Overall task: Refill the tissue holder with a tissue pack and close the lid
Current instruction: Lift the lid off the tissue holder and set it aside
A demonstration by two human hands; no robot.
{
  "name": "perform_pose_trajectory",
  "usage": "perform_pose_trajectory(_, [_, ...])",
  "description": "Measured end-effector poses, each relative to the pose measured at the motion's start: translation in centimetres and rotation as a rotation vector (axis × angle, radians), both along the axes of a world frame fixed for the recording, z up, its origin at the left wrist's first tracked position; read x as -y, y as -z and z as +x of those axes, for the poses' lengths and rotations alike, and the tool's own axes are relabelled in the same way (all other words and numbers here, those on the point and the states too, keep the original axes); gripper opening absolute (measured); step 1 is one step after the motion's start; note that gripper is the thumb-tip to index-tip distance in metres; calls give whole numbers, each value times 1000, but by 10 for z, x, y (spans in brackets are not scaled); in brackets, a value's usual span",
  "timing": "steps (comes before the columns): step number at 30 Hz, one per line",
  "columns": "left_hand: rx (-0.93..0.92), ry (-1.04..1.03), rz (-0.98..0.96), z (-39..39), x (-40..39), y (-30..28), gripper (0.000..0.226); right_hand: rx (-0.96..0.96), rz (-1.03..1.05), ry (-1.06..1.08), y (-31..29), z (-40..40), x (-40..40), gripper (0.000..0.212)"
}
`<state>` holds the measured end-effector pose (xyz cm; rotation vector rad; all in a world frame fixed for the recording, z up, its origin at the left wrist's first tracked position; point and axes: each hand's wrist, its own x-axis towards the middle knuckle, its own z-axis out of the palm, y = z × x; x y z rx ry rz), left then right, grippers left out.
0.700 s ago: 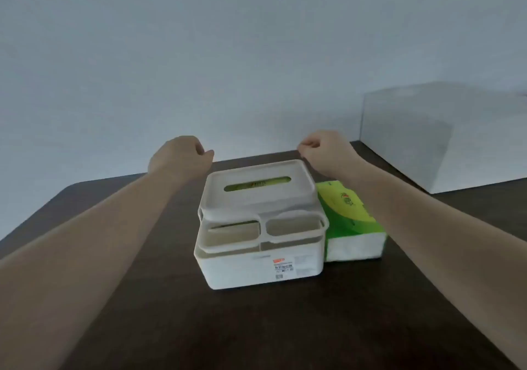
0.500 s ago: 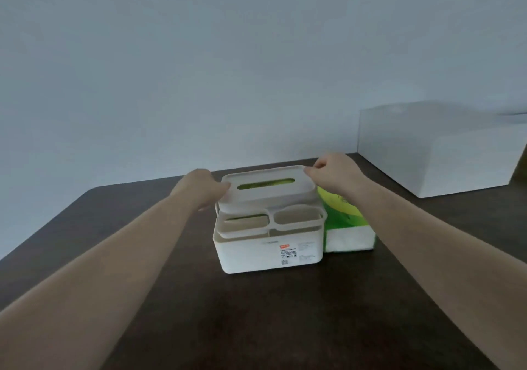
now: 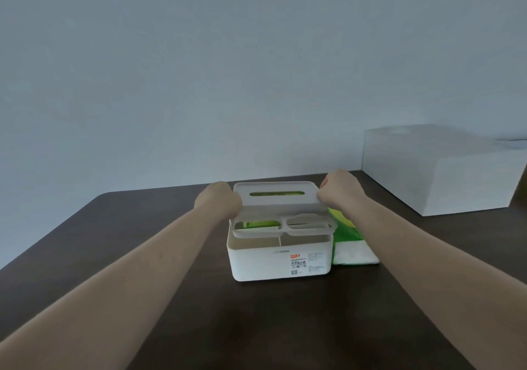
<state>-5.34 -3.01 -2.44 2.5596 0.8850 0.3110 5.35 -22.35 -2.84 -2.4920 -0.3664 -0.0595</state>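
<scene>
A: 2 hands are on the lid (image 3: 276,197), 1 at each end. The left hand (image 3: 219,200) is clenched on the lid's left edge and the right hand (image 3: 340,191) grasps its right edge.

B: And where is the lid?

A: It is raised above the white tissue holder (image 3: 281,258), its far side higher than its near side. It has a long slot on top, with green showing through, and 2 rounded openings along its near rim.

B: Where is the holder?

A: It stands on the dark surface (image 3: 256,327), near the middle, with a label on its front wall. Green shows through the lid's left opening.

B: And the tissue pack?

A: The green and white tissue pack (image 3: 352,248) lies on the surface just beside the holder's right wall, under the right forearm. Whether they touch cannot be told.

B: Anything else?

A: 1 white box (image 3: 445,170) sits at the far right, well apart from the holder.
</scene>
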Motion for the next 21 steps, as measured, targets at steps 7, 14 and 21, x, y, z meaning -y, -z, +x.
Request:
perform_pose_trajectory(7, [196,-9,-19,-7,-11,-12,36,130,231,-5,-14,-2,-11,28])
perform_pose_trajectory(14, [303,-199,-27,-36,-64,-12,34,151,261,-270,-35,-37,-66,29])
perform_pose_trajectory(21, [214,-312,-71,-78,-125,15,36,113,119,-458,-28,-56,-135,28])
